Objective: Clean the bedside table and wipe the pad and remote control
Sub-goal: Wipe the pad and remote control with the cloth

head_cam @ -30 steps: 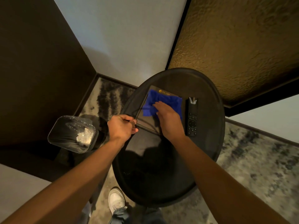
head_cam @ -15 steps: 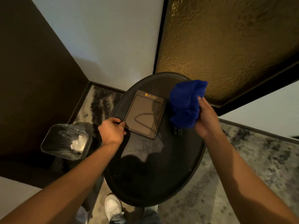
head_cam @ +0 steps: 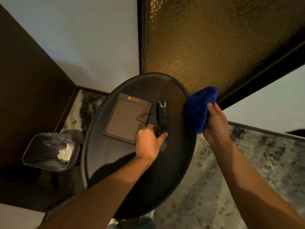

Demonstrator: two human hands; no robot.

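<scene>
On the round dark bedside table (head_cam: pixel 113 156) a brown rectangular pad (head_cam: pixel 125 119) lies flat, left of centre. To its right lies the black remote control (head_cam: pixel 163 113), pointing away from me. My left hand (head_cam: pixel 149 144) is at the remote's near end, thumb on one side and fingers on the other, pinching it against the tabletop. My right hand (head_cam: pixel 216 124) holds a bunched blue cloth (head_cam: pixel 198 109) in the air just past the table's right edge, clear of the remote.
A lined waste bin (head_cam: pixel 47 151) with crumpled white paper inside stands on the floor left of the table. Patterned grey carpet (head_cam: pixel 247 162) spreads to the right. A wall and a textured golden panel (head_cam: pixel 214 47) rise close behind the table.
My left hand left the pad's corner and moved right onto the remote's near end. My right hand lifted the blue cloth off the pad and carried it right, uncovering the remote.
</scene>
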